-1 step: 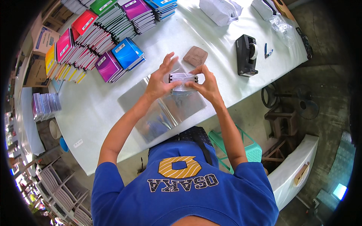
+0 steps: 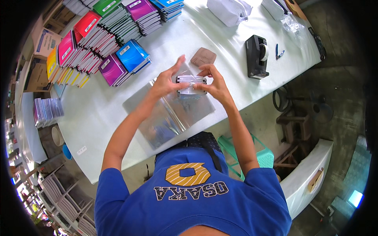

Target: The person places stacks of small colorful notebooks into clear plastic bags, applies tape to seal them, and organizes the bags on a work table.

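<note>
My left hand (image 2: pixel 167 83) and my right hand (image 2: pixel 215 84) both grip a small stack of thin booklets wrapped in clear film (image 2: pixel 191 83), one hand at each end. They hold it just above a pile of clear shiny plastic sheets (image 2: pixel 169 116) lying on the white table (image 2: pixel 98 114). My left thumb and fingers are spread around the stack's left end. The fingers of my right hand pinch the film at the stack's top right corner.
Stacks of colourful notebooks (image 2: pixel 112 43) fill the table's far left. A brown pad (image 2: pixel 203 57) lies just beyond my hands, with a black tape dispenser (image 2: pixel 256 56) to its right. White bags (image 2: pixel 230 10) sit at the far edge. Below the table edge stands a green stool (image 2: pixel 252 153).
</note>
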A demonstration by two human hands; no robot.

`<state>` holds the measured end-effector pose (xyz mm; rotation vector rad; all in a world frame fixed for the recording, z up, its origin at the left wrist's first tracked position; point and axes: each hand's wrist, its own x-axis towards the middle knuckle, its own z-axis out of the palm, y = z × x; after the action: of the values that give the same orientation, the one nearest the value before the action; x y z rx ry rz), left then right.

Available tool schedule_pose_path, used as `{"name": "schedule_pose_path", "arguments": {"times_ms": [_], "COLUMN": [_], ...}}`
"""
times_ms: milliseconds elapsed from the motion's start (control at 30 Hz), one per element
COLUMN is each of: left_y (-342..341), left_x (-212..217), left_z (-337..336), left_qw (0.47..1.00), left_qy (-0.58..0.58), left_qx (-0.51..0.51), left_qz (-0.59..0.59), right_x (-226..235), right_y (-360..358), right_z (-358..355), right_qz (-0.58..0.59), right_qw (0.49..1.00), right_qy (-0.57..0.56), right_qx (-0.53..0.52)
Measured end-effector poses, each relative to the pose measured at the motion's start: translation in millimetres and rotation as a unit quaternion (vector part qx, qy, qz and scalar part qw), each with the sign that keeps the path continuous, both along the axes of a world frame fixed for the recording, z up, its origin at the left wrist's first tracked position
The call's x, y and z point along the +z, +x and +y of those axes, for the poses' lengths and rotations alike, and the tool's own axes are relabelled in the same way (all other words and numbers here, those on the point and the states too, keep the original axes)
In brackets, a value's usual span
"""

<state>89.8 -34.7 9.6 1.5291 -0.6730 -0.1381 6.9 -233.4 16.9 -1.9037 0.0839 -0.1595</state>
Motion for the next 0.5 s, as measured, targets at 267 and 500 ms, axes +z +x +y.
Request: {"name": "schedule_pose_path", "arguments": {"times_ms": [267,500], "left_y": [28,26], "left_x": [-7,-16], "left_z": [8,14], "left_qw": [0.892,0.912], "left_qy": [0.196,0.172], "left_qx": [-0.268,-0.264], "left_qz": [0.306,0.263], "right_x": [4,2], "right_y": [11,11], "right_z": [-2,3], "right_qz": [0.141,0.099], "right_qw": [0.971,0.972], "right_qy": [0.186,0.193], "right_qx": [0.051,0.091]}}
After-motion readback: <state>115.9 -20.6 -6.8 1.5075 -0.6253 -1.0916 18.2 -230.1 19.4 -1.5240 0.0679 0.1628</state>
